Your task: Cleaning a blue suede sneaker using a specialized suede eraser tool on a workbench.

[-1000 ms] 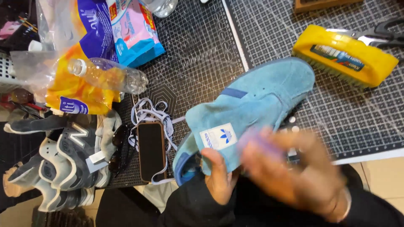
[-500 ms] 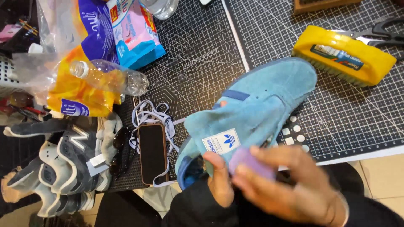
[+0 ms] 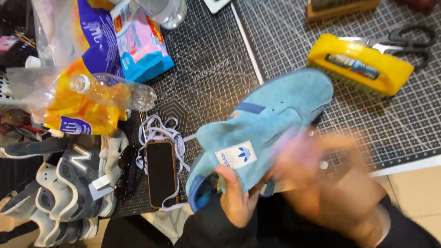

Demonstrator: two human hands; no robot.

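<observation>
I hold a light blue suede shoe (image 3: 271, 119) in my left hand (image 3: 236, 197), just above the near edge of the dark gridded cutting mat (image 3: 206, 69). My thumb presses on the tongue, beside its white label, and my fingers are tucked out of sight inside or under the opening, so this hand is clamped on the shoe. The shoe's long axis runs from its heel opening, low and near my body, up and away to the right, with the toe pointing toward the yellow brush (image 3: 360, 64) that lies on the mat. The toe is near the brush but does not touch it.

My right hand (image 3: 328, 179) is right against the side of the shoe, between the shoe and my lap. It is smeared with blur. There is a hint of something pale purple at the fingertips, but I cannot tell what it is, nor whether the hand is closed around it. It is the hand nearer the shoe's side panel; the left only steadies.

To my left a phone (image 3: 161, 172) lies face up on a tangle of white laces (image 3: 158, 131), with grey sneakers (image 3: 59, 183) beyond it. Scissors (image 3: 404, 41) lie just past the brush.
</observation>
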